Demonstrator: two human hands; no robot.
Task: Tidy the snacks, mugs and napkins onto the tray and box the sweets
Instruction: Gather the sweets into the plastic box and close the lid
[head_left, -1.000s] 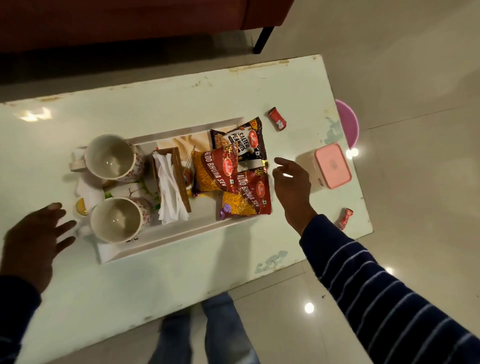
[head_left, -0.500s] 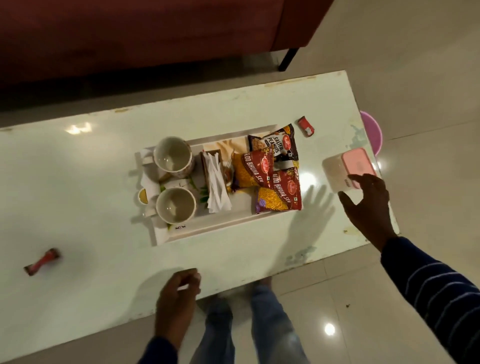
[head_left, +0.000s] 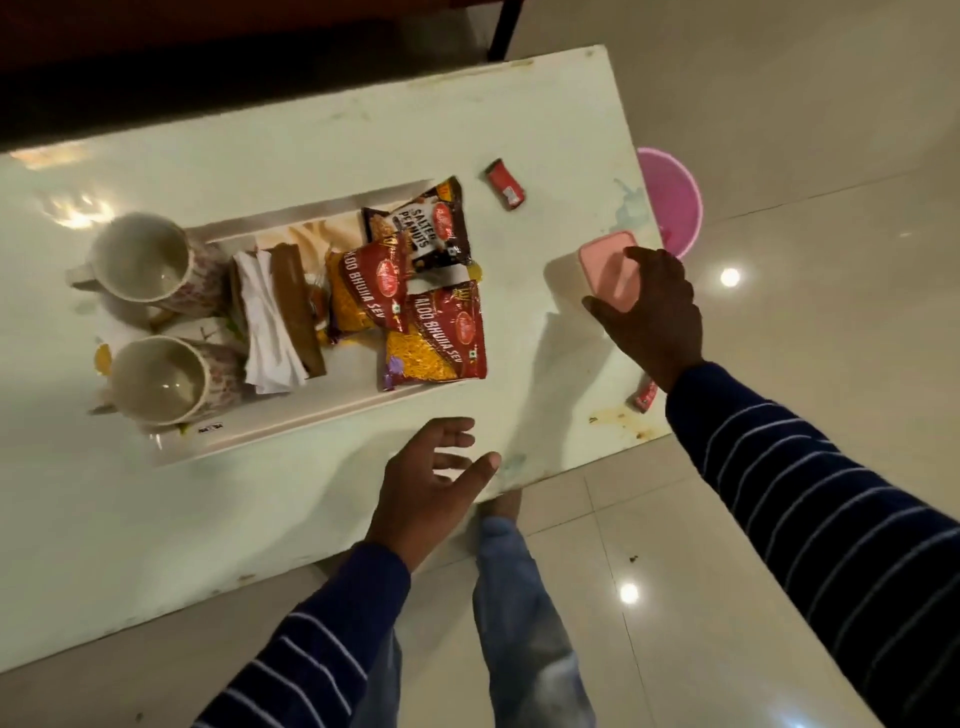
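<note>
White counter (head_left: 311, 135) under dim light: the right hand (head_left: 649, 312) has its fingers (head_left: 644, 260) spread over the pink box (head_left: 605, 262) near the right end. Left hand (head_left: 426, 493) hovers with fingers apart, empty, beside the tray (head_left: 291, 426) of mugs (head_left: 140, 260), napkins (head_left: 265, 317) and snack packets (head_left: 436, 338); a red sweet (head_left: 505, 183) lies beyond.

Table (head_left: 311, 130): white, glossy, stained and scuffed at the right edge. Mugs (head_left: 140, 257): glazed ceramic. Snack packets (head_left: 439, 338): shiny printed foil. Napkins (head_left: 270, 322): matt white paper in a brown holder (head_left: 296, 306) that looks wooden. Box (head_left: 605, 260): smooth pink plastic. Floor tiles (head_left: 805, 130): polished, reflective.
</note>
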